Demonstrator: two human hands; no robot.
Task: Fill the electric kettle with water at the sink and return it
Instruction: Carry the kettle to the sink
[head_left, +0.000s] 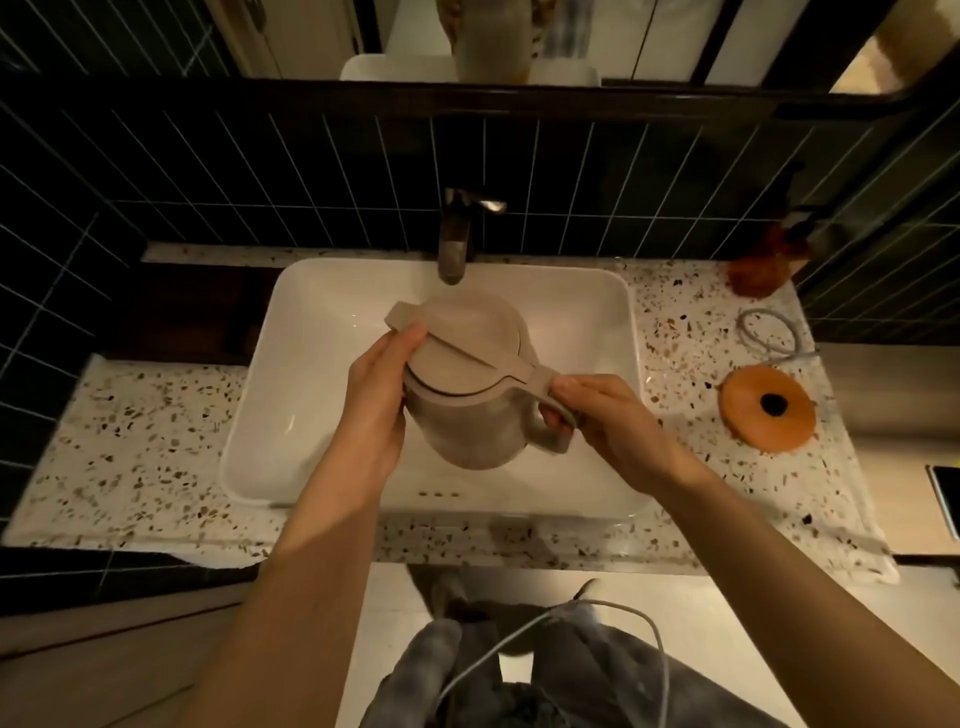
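Note:
A beige electric kettle (467, 415) hangs over the white sink basin (322, 312), just in front of the faucet spout (451, 249). Its lid (462, 343) is on, with a flat bar across the top. My right hand (613, 421) grips the kettle's handle at the right side. My left hand (379, 405) is wrapped around the kettle's left side, thumb up by the lid's spout end. No water runs from the faucet. The kettle's round orange base (766, 410) lies on the counter to the right, its grey cord (769, 332) coiled behind it.
The speckled stone counter (130, 441) surrounds the sink, with dark tiled wall behind. An amber bottle (763, 260) stands at the back right corner. A phone edge (945, 499) shows at far right. A white cable (545, 639) dangles in front of my legs below the counter.

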